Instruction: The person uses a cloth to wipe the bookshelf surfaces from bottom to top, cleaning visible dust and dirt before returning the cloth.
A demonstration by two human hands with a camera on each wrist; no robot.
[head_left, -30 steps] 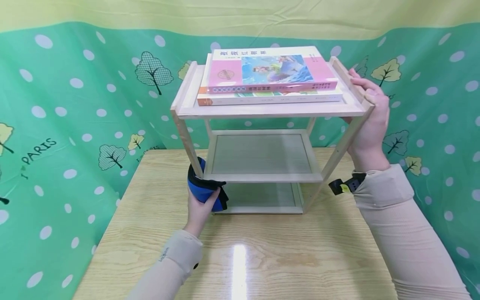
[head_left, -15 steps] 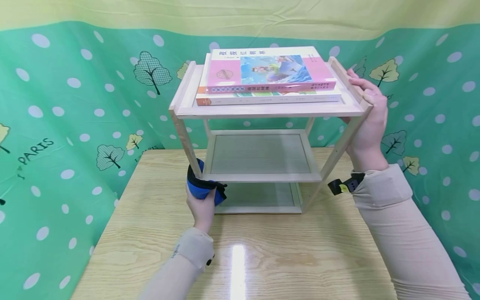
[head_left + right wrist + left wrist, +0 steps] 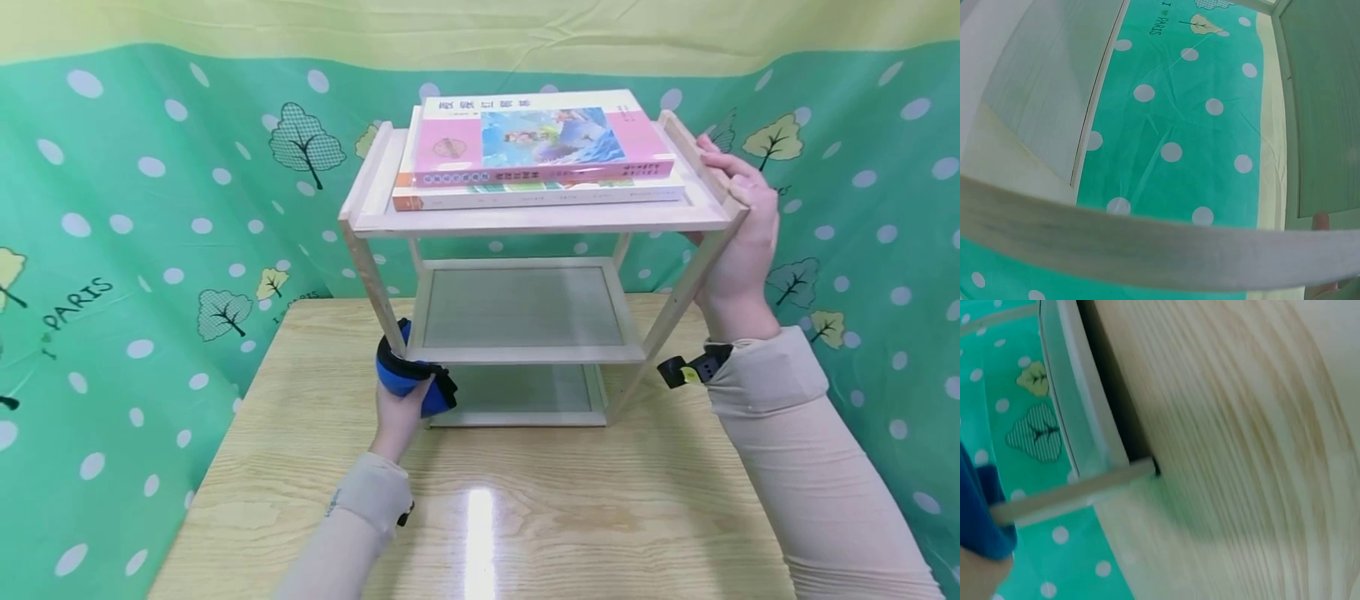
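Note:
A pale wooden three-tier shelf (image 3: 495, 354) stands on the table. My left hand (image 3: 397, 418) holds a blue cloth with black edging (image 3: 399, 382), wrapped round the shelf's front left leg (image 3: 378, 287) near the middle tier. In the left wrist view the blue cloth (image 3: 982, 519) encloses the leg (image 3: 1079, 492), whose foot meets the table. My right hand (image 3: 742, 237) grips the top right side of the frame, fingers over the side rail (image 3: 693, 158). In the right wrist view a fingertip (image 3: 1320, 222) shows behind a blurred shelf leg (image 3: 1147, 247).
Two stacked books lie on the top tier, a pink and white one (image 3: 450, 146) above a white one (image 3: 540, 198). The wood-grain table (image 3: 570, 508) reaches back to a green dotted curtain (image 3: 150, 275), which also hangs along both sides.
My left hand and the cloth shift slightly up the leg, then slightly down again, the wrist swinging right and back left. The right hand, shelf and books stay in place.

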